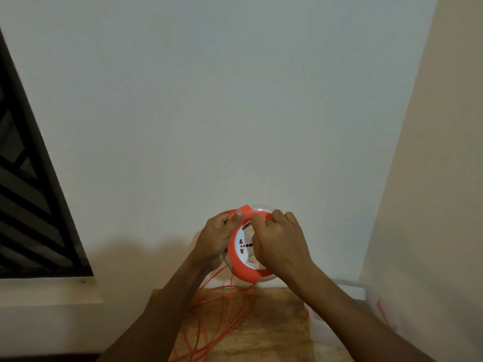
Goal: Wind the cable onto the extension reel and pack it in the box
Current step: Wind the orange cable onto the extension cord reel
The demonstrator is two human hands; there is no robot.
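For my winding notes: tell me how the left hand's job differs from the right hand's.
The left hand grips the round orange-and-white extension reel by its rim, thumb on the thin orange cable; the right hand lies across its white face. The left is at its side, the right in front. Both touch it.

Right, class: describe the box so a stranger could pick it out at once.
Start at the wooden table below the pale wall. The box stands at the table's right edge, partly behind the right forearm. Unlike the orange reel and cable, it is white, with only small orange marks.
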